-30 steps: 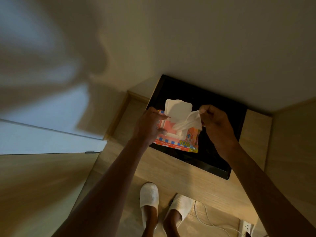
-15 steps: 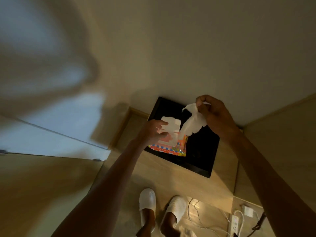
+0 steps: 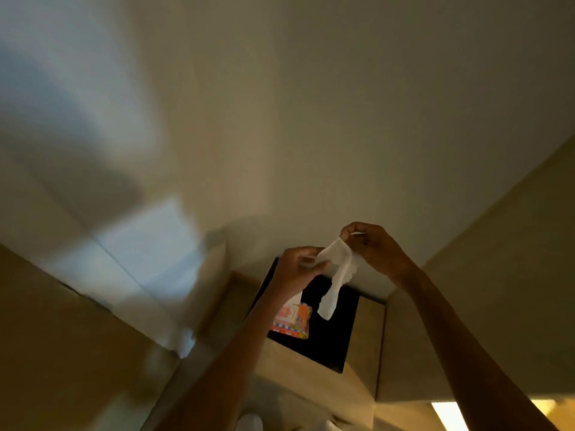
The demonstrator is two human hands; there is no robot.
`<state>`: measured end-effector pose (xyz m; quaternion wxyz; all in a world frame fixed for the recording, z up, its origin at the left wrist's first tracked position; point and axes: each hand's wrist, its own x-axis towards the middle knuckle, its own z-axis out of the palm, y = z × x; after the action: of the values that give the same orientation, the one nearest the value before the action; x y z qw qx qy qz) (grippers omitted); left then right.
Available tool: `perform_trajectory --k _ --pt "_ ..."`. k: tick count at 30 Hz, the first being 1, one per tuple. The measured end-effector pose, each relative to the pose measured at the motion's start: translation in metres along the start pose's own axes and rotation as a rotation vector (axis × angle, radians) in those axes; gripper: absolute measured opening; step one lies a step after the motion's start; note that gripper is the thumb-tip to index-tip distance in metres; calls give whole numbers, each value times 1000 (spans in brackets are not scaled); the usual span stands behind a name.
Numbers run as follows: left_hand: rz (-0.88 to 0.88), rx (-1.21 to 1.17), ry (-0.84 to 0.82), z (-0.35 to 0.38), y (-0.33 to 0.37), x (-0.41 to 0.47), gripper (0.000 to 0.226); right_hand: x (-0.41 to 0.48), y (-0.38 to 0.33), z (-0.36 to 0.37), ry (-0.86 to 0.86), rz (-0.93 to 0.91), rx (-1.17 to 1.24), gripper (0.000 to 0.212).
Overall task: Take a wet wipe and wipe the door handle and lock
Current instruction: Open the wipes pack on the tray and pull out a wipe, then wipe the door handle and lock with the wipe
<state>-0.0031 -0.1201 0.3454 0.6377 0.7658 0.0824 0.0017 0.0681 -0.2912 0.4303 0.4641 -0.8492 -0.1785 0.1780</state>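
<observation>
I hold the wet wipe up in front of the pale wall, above the black panel set into the wooden table. My right hand has its fingers pinched together on the wipe's top corner; my left hand has its fingers closed on the upper edge beside it. The wipe is white, thin and crumpled, hanging down in a long narrow strip. Below my left hand, the orange-and-pink wipes pack lies on the black panel.

Both hands pinch wet wipe above pack.
</observation>
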Motion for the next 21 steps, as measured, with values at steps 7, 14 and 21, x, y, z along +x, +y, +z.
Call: perform_trajectory --k 7,14,21 --pt "-29 2 183 -18 62 -29 5 -17 -22 -7 19 -36 52 18" --pt "-74 19 413 -64 93 -104 9 -32 -53 48 -217 -52 196 44" --pt "-98 147 718 -127 92 -237 13 -80 -93 145 -719 -146 275 25"
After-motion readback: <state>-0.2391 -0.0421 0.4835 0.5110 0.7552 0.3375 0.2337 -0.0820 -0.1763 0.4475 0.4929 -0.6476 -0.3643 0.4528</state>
